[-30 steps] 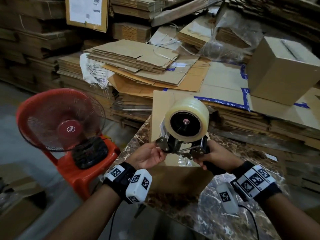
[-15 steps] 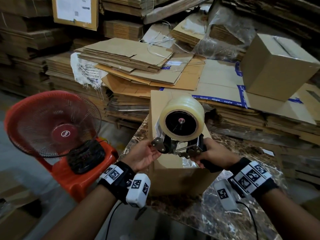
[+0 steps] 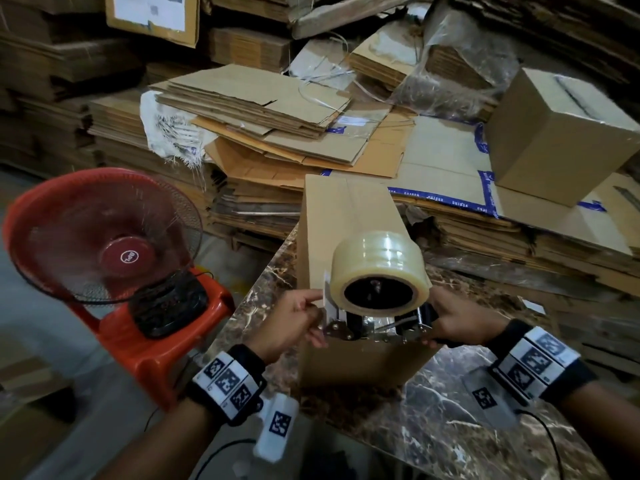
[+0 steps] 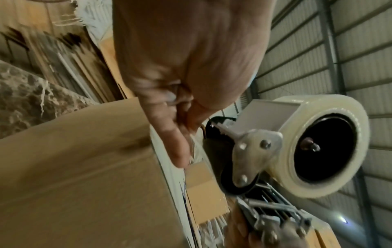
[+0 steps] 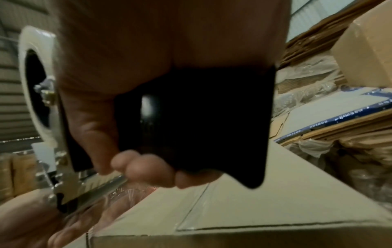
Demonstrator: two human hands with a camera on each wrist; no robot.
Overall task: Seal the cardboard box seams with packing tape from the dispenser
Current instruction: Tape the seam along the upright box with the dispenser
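Note:
A tall brown cardboard box [image 3: 346, 216] stands on the marble table [image 3: 450, 427], with a taped seam [image 5: 197, 201] along its top. Over its near top edge hovers the tape dispenser [image 3: 381, 327], which carries a fat roll of clear tape [image 3: 377, 258]. My right hand [image 3: 457, 323] grips the black handle [image 5: 201, 117]. My left hand [image 3: 294, 323] is at the dispenser's front by the metal side plate [image 4: 252, 151]. Its thumb and fingers [image 4: 180, 151] pinch the loose clear tape end there, just above the box [image 4: 74, 167].
A red fan [image 3: 104, 237] sits on an orange stool [image 3: 166, 341] left of the table. Stacks of flattened cardboard [image 3: 259, 109] fill the back. A closed box [image 3: 561, 133] rests on the stacks at the right. The table edge runs just left of the box.
The dispenser has tilted forward and come down toward the box's near top edge, both hands staying on it. The head view has shifted closer.

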